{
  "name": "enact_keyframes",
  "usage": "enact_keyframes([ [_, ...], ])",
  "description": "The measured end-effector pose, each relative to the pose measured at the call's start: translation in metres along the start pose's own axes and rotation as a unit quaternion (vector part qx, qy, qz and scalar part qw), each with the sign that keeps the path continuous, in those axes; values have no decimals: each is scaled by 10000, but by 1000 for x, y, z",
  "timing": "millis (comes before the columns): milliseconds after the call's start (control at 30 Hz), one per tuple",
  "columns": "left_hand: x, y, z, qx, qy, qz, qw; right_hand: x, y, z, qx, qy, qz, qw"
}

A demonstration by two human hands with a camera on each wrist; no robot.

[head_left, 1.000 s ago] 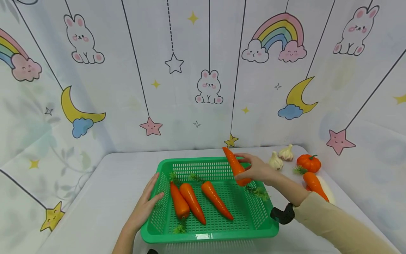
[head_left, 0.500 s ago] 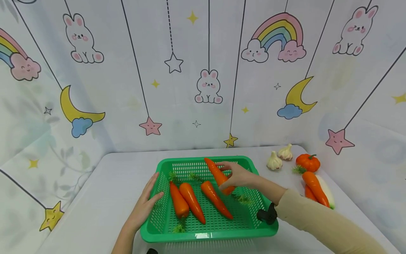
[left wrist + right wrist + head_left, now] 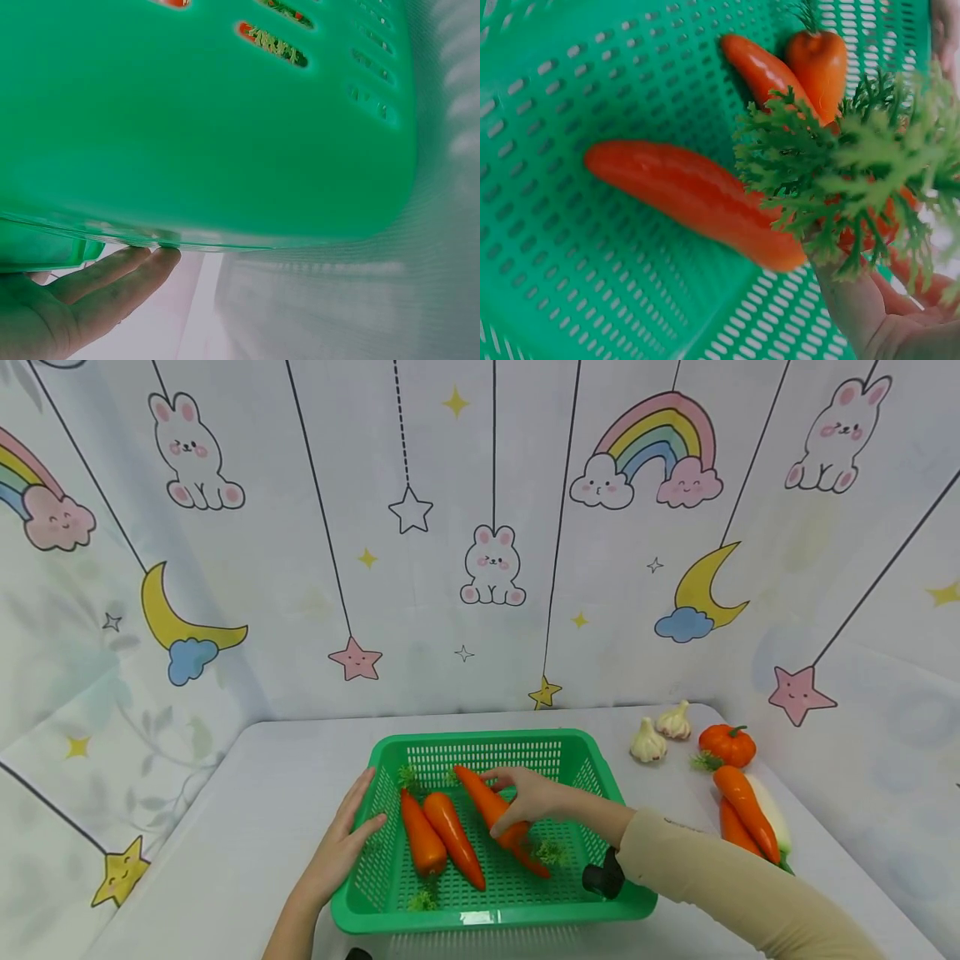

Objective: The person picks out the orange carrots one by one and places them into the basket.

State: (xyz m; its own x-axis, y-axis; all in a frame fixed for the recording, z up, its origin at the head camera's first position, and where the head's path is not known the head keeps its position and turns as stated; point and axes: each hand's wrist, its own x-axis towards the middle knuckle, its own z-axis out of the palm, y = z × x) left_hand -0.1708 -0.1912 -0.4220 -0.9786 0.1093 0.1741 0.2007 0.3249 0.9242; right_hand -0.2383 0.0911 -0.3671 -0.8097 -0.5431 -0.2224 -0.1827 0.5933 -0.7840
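Between thumb and fingers my right hand [image 3: 528, 797] grips a carrot [image 3: 480, 797] with a green leafy top [image 3: 855, 172], low inside the green basket [image 3: 495, 924]. In the head view this carrot overlaps another carrot [image 3: 697, 199] beneath it, whose tip shows at the lower right. Two more carrots lie to the left: one [image 3: 422, 839] with its leafy end toward me, the other [image 3: 456, 839] beside it. My left hand [image 3: 341, 839] rests against the basket's left rim, fingers straight; in the left wrist view its fingertips touch the basket's side.
On the right of the white table [image 3: 300, 768] lie two garlic bulbs [image 3: 648, 742], a small pumpkin [image 3: 727, 745], and a pile of orange carrots [image 3: 747, 810] over a white vegetable [image 3: 772, 814]. A patterned cloth [image 3: 420, 635] hangs behind the table.
My right hand has carried the carrot leftward and down, from over the basket's right back side to over the middle carrot. The left hand has stayed at the rim.
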Motion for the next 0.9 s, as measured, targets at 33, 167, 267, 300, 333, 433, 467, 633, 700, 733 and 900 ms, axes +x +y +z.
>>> enact_keyframes([
  [33, 0, 0, 0, -2, 4, -1, 10000, 1, 0, 3, -3, -38, 7, 10000],
  [167, 0, 0, 0, -14, 3, -8, 10000, 2, 0, 11, 15, -121, 68, 9999],
  [267, 0, 0, 1, -20, -6, -7, 10000, 2, -1, 15, 17, -155, 180, 9997],
  [300, 0, 0, 1, -22, -8, -3, 10000, 2, -1, 16, 24, -175, 216, 9996],
  [333, 0, 0, 1, -19, -8, 3, 10000, 3, -2, 17, -13, -203, 225, 9995],
  [433, 1, -1, 0, -11, -1, 17, 10000, 5, -3, 19, -107, -294, 206, 9993],
  [467, 1, -1, 0, -13, 3, 21, 10000, 5, -4, 19, -101, -320, 205, 9992],
  [633, 1, -1, 0, -48, 5, -1, 10000, 10, -4, 20, -28, -434, 230, 9988],
  [700, 1, -1, 0, -49, 7, -22, 10000, 11, -2, 21, -47, -454, 323, 9984],
  [733, 0, -1, 0, -46, 8, -27, 10000, 12, -2, 22, -10, -470, 380, 9982],
  [900, 0, -1, 0, -20, 16, -29, 10000, 13, -1, 23, 286, -470, 529, 9971],
])
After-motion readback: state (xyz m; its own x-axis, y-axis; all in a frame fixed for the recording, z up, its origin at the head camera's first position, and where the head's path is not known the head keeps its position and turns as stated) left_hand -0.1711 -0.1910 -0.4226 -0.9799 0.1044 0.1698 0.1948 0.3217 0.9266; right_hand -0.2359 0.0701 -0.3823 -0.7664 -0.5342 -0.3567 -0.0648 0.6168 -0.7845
